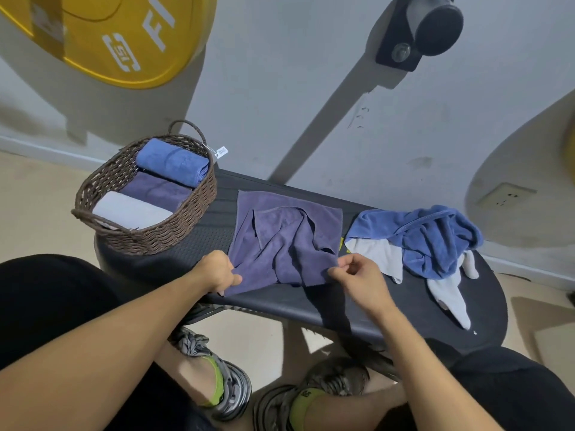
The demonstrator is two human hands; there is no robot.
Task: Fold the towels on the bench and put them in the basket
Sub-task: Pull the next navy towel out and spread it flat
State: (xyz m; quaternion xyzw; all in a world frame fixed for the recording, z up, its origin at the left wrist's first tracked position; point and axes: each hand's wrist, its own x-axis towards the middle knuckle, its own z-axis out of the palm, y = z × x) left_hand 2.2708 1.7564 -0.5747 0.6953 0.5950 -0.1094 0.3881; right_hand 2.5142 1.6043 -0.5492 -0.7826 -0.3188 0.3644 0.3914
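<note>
A dark purple towel (280,237) lies rumpled across the middle of the black bench (357,309). My left hand (216,270) pinches its near left corner and my right hand (357,276) pinches its near right corner. To the right, a crumpled blue towel (435,237) lies on top of a white towel (448,297). On the bench's left end stands a brown wicker basket (174,228). It holds three folded towels: a blue one (172,161), a purple one (155,191) and a white one (130,209).
The bench stands against a grey wall with a socket (505,195) at the right. A yellow weight plate (124,35) and a black rack part (426,29) hang above. My knees and shoes (217,377) are below the bench's near edge.
</note>
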